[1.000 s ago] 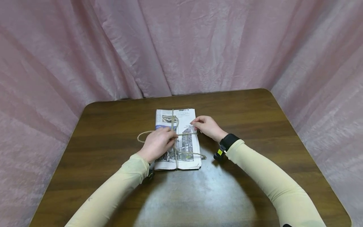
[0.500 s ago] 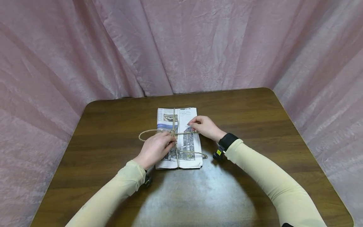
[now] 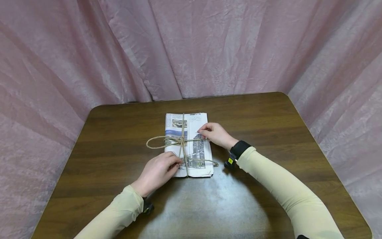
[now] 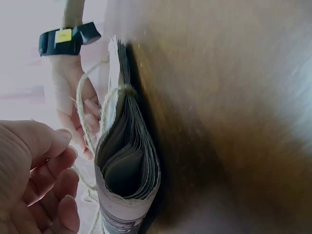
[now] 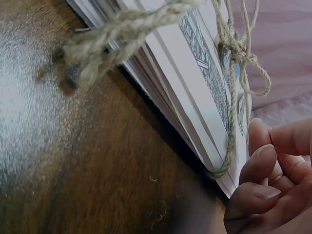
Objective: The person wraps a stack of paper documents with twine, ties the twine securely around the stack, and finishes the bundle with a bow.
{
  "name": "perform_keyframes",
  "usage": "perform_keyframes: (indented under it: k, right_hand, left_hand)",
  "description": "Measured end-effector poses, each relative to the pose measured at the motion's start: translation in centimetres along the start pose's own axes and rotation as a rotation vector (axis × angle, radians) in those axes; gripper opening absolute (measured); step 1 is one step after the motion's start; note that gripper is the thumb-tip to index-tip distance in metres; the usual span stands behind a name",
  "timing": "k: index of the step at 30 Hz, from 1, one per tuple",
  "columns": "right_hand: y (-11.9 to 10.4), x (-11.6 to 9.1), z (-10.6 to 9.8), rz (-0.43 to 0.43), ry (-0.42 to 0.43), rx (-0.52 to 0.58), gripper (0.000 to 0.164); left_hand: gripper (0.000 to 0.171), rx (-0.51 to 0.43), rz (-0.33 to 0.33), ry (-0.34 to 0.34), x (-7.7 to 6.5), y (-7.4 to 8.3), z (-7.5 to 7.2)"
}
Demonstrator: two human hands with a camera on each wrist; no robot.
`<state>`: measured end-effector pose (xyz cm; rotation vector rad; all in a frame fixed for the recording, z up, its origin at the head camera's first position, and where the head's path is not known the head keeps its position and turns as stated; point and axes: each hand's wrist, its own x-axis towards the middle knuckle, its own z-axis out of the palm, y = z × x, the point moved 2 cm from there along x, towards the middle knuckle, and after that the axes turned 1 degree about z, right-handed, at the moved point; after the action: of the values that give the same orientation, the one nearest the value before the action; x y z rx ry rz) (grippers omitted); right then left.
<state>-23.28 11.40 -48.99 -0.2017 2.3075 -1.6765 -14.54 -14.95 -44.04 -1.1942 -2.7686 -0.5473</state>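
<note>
A folded stack of newspapers (image 3: 197, 122) lies on the table, bound crosswise with twine (image 3: 192, 140). The crossing strands meet in a knot (image 3: 181, 141) with a loop reaching past the left edge. One knotted tail runs over the right edge. My left hand (image 3: 158, 171) is over the lower left corner, its fingers loosely curled. Between its thumb (image 4: 51, 141) and fingers there is a gap with nothing in it. At the right edge, my right hand (image 3: 218, 134) has its fingertips close over the paper. Its fingers (image 5: 258, 163) are loosely bent beside the cross strand, with no twine visible in them.
The brown wooden table (image 3: 253, 113) extends around the bundle on all sides. Pink curtains (image 3: 209, 49) hang behind the table and at both sides. Small twine fibres (image 5: 160, 214) lie on the wood by the bundle.
My left hand has moved away from the knot, down and left toward the lower left corner, uncovering the knot and loop. My right hand has stayed nearly still.
</note>
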Motion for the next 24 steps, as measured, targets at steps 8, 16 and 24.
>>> perform_keyframes:
  k: [8, 16, 24]
  right_hand:
    - [-0.1, 0.2, 0.1, 0.002, -0.001, -0.01, 0.025]
    - [-1.2, 1.5, 0.2, -0.028, -0.008, -0.073, 0.026]
    - [-3.4, 3.5, 1.6, -0.185, -0.086, -0.444, 0.029]
  left_hand:
    - [0.015, -0.054, 0.045, -0.022, -1.8, 0.6, -0.2]
    - [0.039, -0.173, -0.076, 0.002, -2.2, -1.3, -2.2]
    - [0.052, -0.235, -0.565, 0.168, -0.9, -7.6, -3.7]
